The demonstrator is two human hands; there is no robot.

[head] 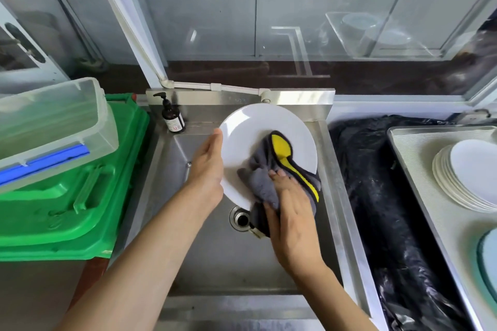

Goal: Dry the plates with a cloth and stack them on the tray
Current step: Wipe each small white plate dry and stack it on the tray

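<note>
So there's a white plate (258, 131) held up over the steel sink (215, 250), tilted on edge facing the camera. The left hand (208, 169) has a grip on the plate's left rim, thumb along the front edge, with the other fingers hidden behind it. The right hand (289, 212) lies on a grey and yellow cloth (274, 169) and presses it against the lower right part of the plate's face; its fingers look mostly straight, with cloth bunched under them and hanging down below the palm, so I can't tell if it's actually pinching any of it.

Off to the right, a metal tray (419, 169) with a pale liner carries a stack of white plates (462, 183), well apart from the sink. Black plastic sheeting (376, 196) fills the gap between sink and tray. A dark pump bottle (172, 115) stands at the sink's back left corner. On the left is a green bin lid (80, 196) with a clear plastic tub (53, 129) sitting on it. The drain (240, 219) shows just below the plate.
</note>
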